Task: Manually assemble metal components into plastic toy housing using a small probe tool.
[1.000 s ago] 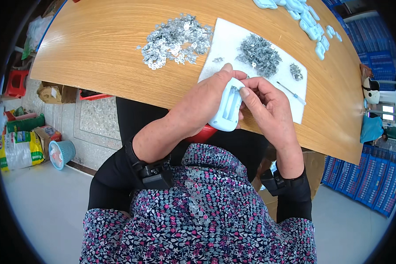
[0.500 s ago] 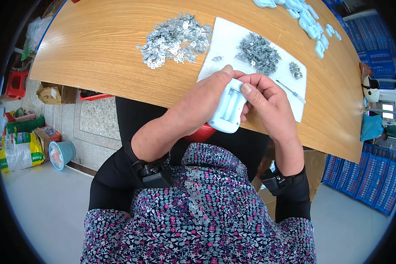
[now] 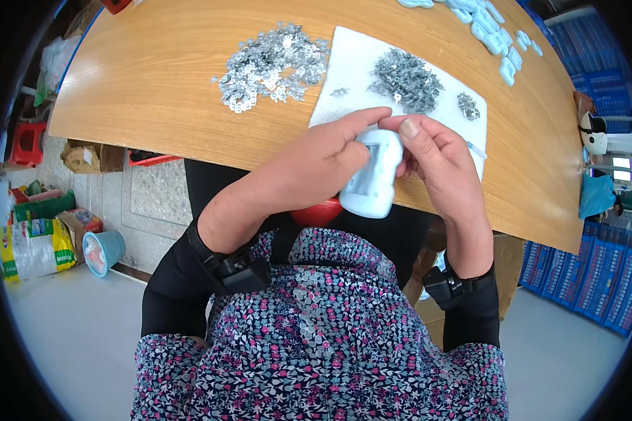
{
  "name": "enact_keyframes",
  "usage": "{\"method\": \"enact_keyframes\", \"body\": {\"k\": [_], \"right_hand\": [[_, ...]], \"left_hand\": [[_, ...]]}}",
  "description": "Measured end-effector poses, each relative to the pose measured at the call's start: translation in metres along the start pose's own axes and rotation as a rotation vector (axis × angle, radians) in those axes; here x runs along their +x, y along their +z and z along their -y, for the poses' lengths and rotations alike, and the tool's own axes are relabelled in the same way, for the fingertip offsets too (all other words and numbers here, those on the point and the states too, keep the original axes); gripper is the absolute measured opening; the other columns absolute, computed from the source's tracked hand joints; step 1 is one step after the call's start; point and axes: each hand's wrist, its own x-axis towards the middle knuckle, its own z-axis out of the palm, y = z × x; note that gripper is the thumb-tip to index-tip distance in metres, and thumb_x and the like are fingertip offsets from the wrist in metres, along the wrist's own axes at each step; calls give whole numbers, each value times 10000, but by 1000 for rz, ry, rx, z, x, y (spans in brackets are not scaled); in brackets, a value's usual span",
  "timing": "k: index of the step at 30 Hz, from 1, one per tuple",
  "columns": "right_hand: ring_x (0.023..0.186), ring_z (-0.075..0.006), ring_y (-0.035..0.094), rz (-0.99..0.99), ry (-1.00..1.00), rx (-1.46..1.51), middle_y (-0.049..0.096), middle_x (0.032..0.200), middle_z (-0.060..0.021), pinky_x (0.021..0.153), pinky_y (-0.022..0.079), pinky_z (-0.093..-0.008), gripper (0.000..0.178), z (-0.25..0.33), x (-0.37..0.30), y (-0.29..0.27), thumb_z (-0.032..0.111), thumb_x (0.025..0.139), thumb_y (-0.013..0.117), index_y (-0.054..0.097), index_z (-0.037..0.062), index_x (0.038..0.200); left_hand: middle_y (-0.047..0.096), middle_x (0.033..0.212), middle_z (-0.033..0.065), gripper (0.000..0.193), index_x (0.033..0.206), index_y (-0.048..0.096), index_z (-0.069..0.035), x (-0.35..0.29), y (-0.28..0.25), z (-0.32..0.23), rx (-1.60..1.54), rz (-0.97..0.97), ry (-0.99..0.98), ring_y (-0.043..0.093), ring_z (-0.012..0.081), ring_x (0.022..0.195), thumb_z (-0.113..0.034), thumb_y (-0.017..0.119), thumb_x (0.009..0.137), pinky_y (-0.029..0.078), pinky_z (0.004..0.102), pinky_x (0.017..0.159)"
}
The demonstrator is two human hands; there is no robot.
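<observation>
A light blue plastic housing with an open, two-slot battery compartment is held tilted over the table's near edge. My left hand grips its left side, the thumb pressing at the compartment and the index finger reaching past its upper end. My right hand is closed at the upper right end, thumb and index fingertip close together there; its other fingers are partly hidden behind the housing. Whether a small part sits between the fingertips cannot be made out. Beyond my hands, a white cloth bears a pile of small dark metal pieces.
Flat silvery metal pieces lie heaped left of the cloth. A smaller metal heap and a pale tool handle are on its right. More light blue housings lie far right. A red container shows below my hands.
The housing has come slightly lower and turned a little. My left thumb has moved onto the battery compartment. My right thumb has shifted from the housing's face toward its upper end.
</observation>
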Motion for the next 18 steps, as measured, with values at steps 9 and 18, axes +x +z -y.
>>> {"method": "enact_keyframes", "body": {"k": [9,18], "right_hand": [[774,-63,600,-90,-138,82,671,879,-16,732,497,-222,183,-25,-2,17,99,981,633,647,-5,1131],[901,-106,645,-59,-79,158,707,1031,-66,836,514,-270,213,-24,2,14,68,919,694,668,-40,1101]], "left_hand": [[516,831,58,536,1514,325,3,-1,-4,-9,-1094,131,-480,526,154,700,-256,432,1057,514,335,651],[511,867,55,543,1528,317,-22,-3,-2,-1,-1254,201,-481,484,148,701,-306,388,1071,446,327,647]]}}
